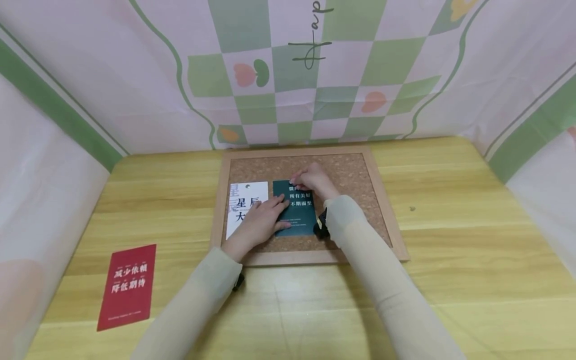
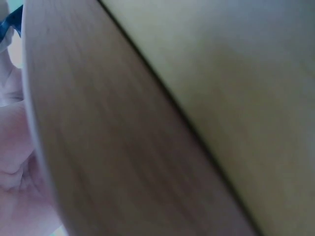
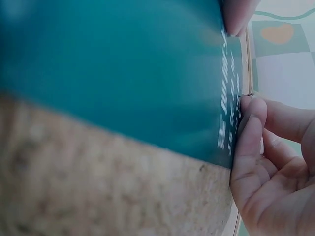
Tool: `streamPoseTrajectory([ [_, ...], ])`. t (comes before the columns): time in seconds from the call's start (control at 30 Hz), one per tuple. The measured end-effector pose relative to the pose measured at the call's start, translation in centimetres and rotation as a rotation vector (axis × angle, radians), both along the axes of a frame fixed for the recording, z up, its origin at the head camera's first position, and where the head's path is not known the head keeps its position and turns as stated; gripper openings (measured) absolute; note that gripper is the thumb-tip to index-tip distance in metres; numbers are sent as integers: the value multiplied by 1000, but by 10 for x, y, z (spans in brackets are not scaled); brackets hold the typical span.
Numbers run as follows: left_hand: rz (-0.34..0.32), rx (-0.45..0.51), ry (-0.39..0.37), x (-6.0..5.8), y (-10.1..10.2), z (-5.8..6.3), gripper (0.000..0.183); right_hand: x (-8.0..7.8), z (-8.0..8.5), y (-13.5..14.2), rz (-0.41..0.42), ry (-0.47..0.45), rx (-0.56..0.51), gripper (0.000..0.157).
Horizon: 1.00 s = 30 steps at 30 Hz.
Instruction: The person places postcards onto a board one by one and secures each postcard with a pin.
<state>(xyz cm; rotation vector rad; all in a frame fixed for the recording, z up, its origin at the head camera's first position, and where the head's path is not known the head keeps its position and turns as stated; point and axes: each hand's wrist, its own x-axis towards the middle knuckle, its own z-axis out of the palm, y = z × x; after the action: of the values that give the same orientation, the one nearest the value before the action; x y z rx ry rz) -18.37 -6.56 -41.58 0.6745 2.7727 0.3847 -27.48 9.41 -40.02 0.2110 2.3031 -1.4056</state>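
Note:
A dark green card point(image 1: 297, 220) with white lettering lies on the corkboard point(image 1: 342, 170). My left hand point(image 1: 263, 220) rests flat across its left edge and the neighbouring white card point(image 1: 238, 200), fingers stretched out. At the green card's top edge my right hand point(image 1: 315, 181) pinches a small pushpin, mostly hidden by the fingertips. In the right wrist view, the thumb and fingers point(image 3: 251, 130) meet over the top edge of the card. A silver pin point(image 1: 247, 186) sits at the top of the white card. The left wrist view holds mainly the board's wooden frame point(image 2: 123, 118).
A red card point(image 1: 128, 287) with white lettering lies on the wooden table point(image 1: 472, 240) at the left front. A small pale thing point(image 1: 412, 208) lies right of the board. Behind the table hangs a checked cloth point(image 1: 294, 70).

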Motion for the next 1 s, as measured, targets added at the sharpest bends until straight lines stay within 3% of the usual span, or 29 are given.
streamPoseTrajectory([
  [0.6, 2, -2, 0, -1, 1, 1, 62, -2, -1, -3, -2, 30, 66, 22],
  [1.0, 3, -5, -6, 0, 1, -1, 63, -1, -3, -1, 57, 75, 104, 20],
])
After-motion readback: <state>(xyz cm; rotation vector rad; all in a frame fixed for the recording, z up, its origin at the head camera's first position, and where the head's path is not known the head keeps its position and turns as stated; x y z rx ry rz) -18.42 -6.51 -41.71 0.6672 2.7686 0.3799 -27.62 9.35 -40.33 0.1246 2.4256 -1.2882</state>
